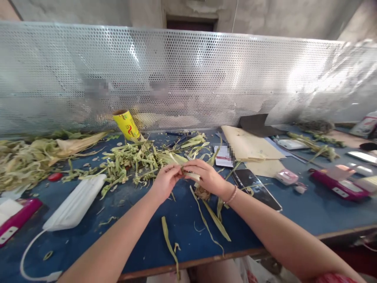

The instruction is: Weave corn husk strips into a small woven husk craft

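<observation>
My left hand (165,181) and my right hand (208,177) meet above the middle of the blue table. Fingertips of both are closed on a pale corn husk strip (193,176). Part of the strip is hidden by the fingers. Under my right hand sits a small coiled husk piece (202,193), partly covered. Loose husk strips (216,222) trail from there towards the table's front edge. Another strip (168,237) lies below my left hand and hangs over the edge. Just beyond my hands is a heap of knotted green husk pieces (132,159).
A perforated metal screen (188,78) closes off the table's back. Dried husks (26,165), a yellow cardboard tube (126,125) and a white cabled device (75,204) are on the left. To the right lie a dark phone (257,190), brown paper (253,145) and a magenta tissue box (338,186).
</observation>
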The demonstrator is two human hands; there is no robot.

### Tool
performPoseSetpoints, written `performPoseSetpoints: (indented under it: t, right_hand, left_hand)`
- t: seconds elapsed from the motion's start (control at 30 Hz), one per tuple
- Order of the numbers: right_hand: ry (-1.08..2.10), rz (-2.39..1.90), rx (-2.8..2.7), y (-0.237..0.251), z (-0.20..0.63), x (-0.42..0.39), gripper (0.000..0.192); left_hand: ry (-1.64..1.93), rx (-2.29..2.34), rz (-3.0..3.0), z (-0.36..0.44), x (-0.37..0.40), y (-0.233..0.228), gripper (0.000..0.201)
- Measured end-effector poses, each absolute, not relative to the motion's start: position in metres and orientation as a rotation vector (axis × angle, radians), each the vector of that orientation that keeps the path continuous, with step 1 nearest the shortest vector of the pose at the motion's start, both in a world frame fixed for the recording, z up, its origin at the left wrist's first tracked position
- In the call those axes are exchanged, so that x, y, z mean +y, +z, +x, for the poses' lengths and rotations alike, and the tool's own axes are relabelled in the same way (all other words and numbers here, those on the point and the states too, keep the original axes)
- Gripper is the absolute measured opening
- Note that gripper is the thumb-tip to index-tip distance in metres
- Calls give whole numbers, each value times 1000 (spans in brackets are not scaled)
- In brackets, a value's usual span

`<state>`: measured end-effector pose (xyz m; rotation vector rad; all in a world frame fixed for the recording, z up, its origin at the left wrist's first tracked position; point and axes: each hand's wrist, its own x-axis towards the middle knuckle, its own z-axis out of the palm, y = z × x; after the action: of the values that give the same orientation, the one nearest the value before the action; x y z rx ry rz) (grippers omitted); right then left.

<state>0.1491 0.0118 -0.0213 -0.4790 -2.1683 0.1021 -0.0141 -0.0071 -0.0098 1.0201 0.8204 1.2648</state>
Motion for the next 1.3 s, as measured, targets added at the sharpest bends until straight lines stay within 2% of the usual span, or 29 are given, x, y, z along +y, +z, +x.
performPoseSetpoints:
  t: [0.33,0.53,0.7,0.83,0.9,1.0,1.2,1.3]
  right_hand:
    - [449,-777,-1916,-24,145,8,11]
    - [1013,-917,-1536,-25,134,9,21]
    - [1175,-908,-1436,-20,132,5,28]
    - [1045,-910,-1492,-19,140,9,11]
    - [845,-904,-1612,-19,146,13,15]
    - [712,-896,-1834,-20,151,18,23]
    - [597,-910,-1892,-15,156,21,15]
    - [636,-956,-1865,-10,159,19,11]
  left_hand:
    - [1118,1088,1693,-12,-8,-11,16]
    - [1143,1128,2048,-15,-11,-10,13]
    - [1181,1278,2227,-11,-14,-8,20]
    - [1166,1261,2023,-11,-15,-7,23]
    - [1169,1252,1865,-12,-15,-5,24]
    - [1175,1233,1718,-12,-14,-3,24]
    - [1157,1137,1698,-13,-13,-5,26]
    - [1115,1164,1779,-13,-12,-7,26]
